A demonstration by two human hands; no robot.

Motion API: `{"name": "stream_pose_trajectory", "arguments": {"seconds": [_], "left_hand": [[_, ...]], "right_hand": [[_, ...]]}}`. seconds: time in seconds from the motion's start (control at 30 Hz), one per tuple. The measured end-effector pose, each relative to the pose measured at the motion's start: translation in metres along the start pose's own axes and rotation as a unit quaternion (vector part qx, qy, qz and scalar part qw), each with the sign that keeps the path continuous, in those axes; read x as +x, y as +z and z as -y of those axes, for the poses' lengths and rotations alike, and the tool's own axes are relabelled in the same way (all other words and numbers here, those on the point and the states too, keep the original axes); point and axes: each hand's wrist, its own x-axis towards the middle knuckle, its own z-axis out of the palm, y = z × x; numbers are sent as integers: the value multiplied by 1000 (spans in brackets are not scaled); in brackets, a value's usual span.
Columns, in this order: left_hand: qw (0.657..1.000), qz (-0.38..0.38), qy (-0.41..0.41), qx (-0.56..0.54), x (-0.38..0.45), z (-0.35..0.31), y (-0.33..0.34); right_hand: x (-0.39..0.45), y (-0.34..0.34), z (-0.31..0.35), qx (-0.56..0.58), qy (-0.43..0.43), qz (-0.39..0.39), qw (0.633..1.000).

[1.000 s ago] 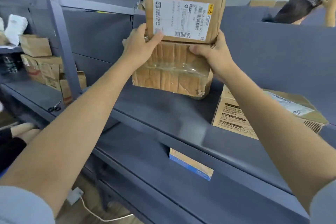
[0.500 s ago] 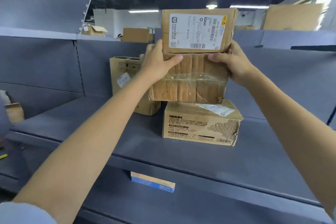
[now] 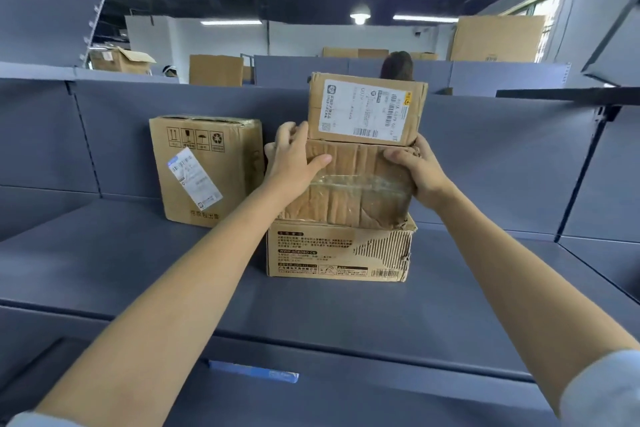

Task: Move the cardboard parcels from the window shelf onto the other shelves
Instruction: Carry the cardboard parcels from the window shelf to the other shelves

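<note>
My left hand (image 3: 294, 158) and my right hand (image 3: 414, 170) grip the two sides of a worn, taped cardboard parcel (image 3: 349, 187). A smaller labelled parcel (image 3: 367, 109) rides on top of it. The worn parcel's bottom edge meets the top of a flat printed box (image 3: 337, 251) that lies on the grey shelf (image 3: 242, 295). To the left, an upright parcel (image 3: 204, 170) with a slanted white label stands against the shelf's back panel.
A blue-edged box (image 3: 252, 370) pokes out on the shelf below. More cardboard boxes (image 3: 214, 69) sit beyond the back panel, where a person's head (image 3: 396, 66) shows. A dark shelf edge (image 3: 568, 94) juts in at the upper right.
I have turned right along the shelving. The two held parcels came down from above the flat printed box until the lower one meets its top.
</note>
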Motion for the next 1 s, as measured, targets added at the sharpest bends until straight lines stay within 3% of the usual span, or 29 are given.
{"name": "stream_pose_trajectory", "arguments": {"seconds": [0.17, 0.33, 0.47, 0.57, 0.67, 0.83, 1.0], "left_hand": [[1000, -12, -1, -8, 0, -1, 3], [995, -65, 4, -72, 1, 10, -4], [989, -100, -21, -104, -1, 21, -20], [991, -115, -36, -62, -6, 35, -41], [989, -125, -70, -21, -15, 62, -60], [977, -131, -168, 23, -23, 116, -85], [968, -104, -227, 24, -13, 174, -103]], "right_hand": [[2, 1, 3, -18, 10, -9, 1000], [-7, 5, 11, -141, -21, -67, 988], [-16, 20, 36, -289, -116, -162, 936], [-19, 44, 53, -324, -184, -174, 911], [-21, 82, 62, -297, -220, -140, 919], [-22, 160, 45, -301, -261, -20, 917], [-4, 249, 0, -265, -156, 80, 948]]}}
